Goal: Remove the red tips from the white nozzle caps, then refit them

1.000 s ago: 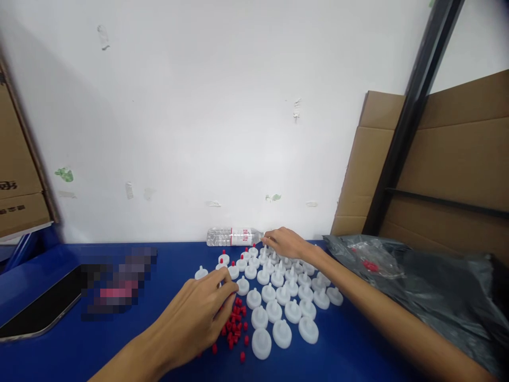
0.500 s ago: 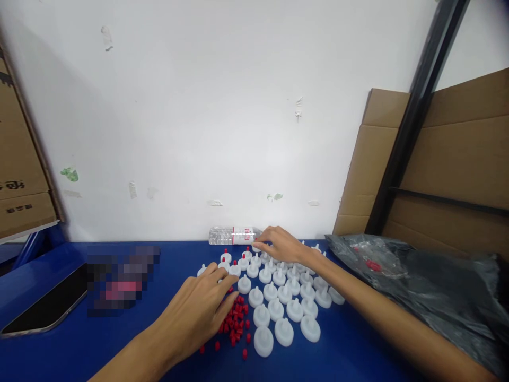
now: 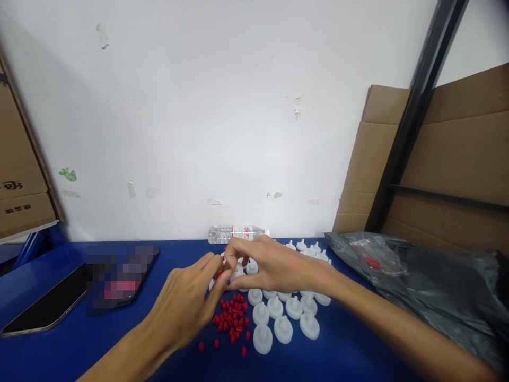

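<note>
My left hand (image 3: 193, 289) is at the left of the white caps, thumb and index finger pinched around a small red cap (image 3: 218, 274), partly hidden. My right hand (image 3: 270, 265) reaches over from the right and meets it. Its index fingertip touches near my left thumb, its thumb stands apart below, and I see nothing held between them. Under the hands, several round white nozzle caps (image 3: 263, 338) stand spout up on the blue table (image 3: 326, 355). Loose red caps (image 3: 230, 318) lie in a pile below my hands. A few white caps behind the fingers carry red tips.
A clear plastic bottle (image 3: 220, 234) lies against the wall. To the left are a phone (image 3: 47, 300) and a blurred dark flat item (image 3: 137, 276). A grey plastic bag (image 3: 429, 281) covers the right side, beside cardboard (image 3: 457, 154) and a black post (image 3: 397, 138).
My right hand has come back from the rear caps near the bottle, moving left and toward me to meet my left hand. My left hand's fingers have drawn together into a pinch.
</note>
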{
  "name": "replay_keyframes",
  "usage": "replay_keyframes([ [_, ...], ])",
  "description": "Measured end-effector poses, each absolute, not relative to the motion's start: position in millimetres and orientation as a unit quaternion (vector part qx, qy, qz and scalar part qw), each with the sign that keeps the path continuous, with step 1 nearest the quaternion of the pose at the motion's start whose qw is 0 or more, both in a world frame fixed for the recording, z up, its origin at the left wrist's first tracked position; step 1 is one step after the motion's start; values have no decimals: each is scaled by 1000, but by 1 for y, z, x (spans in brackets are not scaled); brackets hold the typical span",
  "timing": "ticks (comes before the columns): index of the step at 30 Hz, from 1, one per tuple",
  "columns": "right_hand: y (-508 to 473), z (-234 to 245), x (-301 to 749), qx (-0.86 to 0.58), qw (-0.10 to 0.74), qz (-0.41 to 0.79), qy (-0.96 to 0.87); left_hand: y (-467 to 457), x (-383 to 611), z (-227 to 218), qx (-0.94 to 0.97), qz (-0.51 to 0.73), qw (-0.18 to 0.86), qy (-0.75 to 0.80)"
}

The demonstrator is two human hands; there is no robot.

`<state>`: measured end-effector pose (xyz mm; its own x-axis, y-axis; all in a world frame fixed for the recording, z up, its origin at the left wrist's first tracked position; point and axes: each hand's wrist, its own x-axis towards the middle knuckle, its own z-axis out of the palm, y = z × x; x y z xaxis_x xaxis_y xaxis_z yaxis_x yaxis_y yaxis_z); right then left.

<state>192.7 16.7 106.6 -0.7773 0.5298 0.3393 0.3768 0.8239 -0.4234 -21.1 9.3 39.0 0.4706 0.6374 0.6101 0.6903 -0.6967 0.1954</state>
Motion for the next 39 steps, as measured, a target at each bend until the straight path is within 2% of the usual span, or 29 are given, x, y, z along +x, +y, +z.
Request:
replay_keyframes([
  [2,18,106,194,-237,233,177,-926,6,-18,42,-852,-354,-31,-384],
  [4,23,105,196,-220,224,155,-937,4,-16,47,-827,-374,-147,-393],
  [6,30,101,199,-218,205,84,-950,4,-17,51,-778,-394,-269,-410],
  [8,40,96,203,-247,198,13,-948,6,-18,53,-732,-418,-327,-427],
  [11,61,87,214,-310,213,-12,-927,7,-20,53,-740,-427,-268,-445],
  [14,83,75,228,-366,223,-16,-903,6,-15,47,-793,-365,-192,-449],
  [21,106,48,245,-411,182,15,-893,11,-10,29,-867,-261,-87,-416],
  [26,111,40,248,-410,171,31,-896,16,-13,19,-876,-234,-71,-416],
  [39,97,43,231,-349,189,48,-917,10,-15,39,-822,-307,-76,-474],
])
